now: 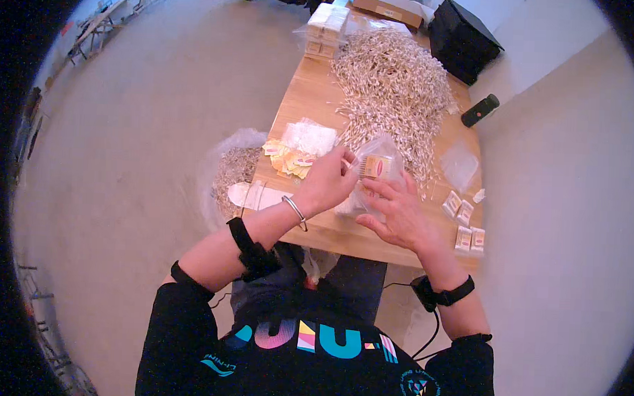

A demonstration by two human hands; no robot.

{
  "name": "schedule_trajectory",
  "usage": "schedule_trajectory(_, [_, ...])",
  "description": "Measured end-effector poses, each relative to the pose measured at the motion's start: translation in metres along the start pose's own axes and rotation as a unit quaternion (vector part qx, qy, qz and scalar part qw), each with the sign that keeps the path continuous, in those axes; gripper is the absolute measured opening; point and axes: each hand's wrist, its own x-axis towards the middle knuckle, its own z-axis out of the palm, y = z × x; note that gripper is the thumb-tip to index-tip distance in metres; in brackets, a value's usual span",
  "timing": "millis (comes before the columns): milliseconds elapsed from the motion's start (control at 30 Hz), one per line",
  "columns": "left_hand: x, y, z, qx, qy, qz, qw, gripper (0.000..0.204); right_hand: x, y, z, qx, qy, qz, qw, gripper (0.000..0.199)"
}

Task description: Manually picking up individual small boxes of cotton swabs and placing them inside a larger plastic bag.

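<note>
We see the left hand (326,186) pinching a few thin sticks (349,162) at the mouth of a clear plastic bag (381,158) with a yellow-and-red label inside. The right hand (400,213) grips the bag from below, fingers curled against it. The bag sits near the front edge of the wooden tabletop (313,100), just before the large pile of sticks (394,89). Yellow labels (287,158) lie beside the left edge; small filled packets (464,220) lie near the front right corner.

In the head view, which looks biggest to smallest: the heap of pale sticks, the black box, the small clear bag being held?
1. Heap of pale sticks
2. Black box, though it sits farther away
3. Small clear bag
</note>
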Motion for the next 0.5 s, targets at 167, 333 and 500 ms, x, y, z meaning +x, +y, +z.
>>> schedule_trajectory(167, [0.001,0.007,0.007,-0.005,0.036,0.043,0.998,0.019,-0.004,0.01,0.002,-0.006,-0.035,-0.007,0.999,0.043])
schedule_trajectory(333, [0.0,0.012,0.012,-0.024,0.03,0.028,0.999,0.02,-0.004,0.021,0.006,0.091,-0.008,0.062,0.994,0.034])
schedule_trajectory(500, [-0.001,0.006,0.006,0.006,0.026,0.054,0.998,0.021,0.011,0.021,0.024,0.226,0.081,0.182,0.954,0.026])
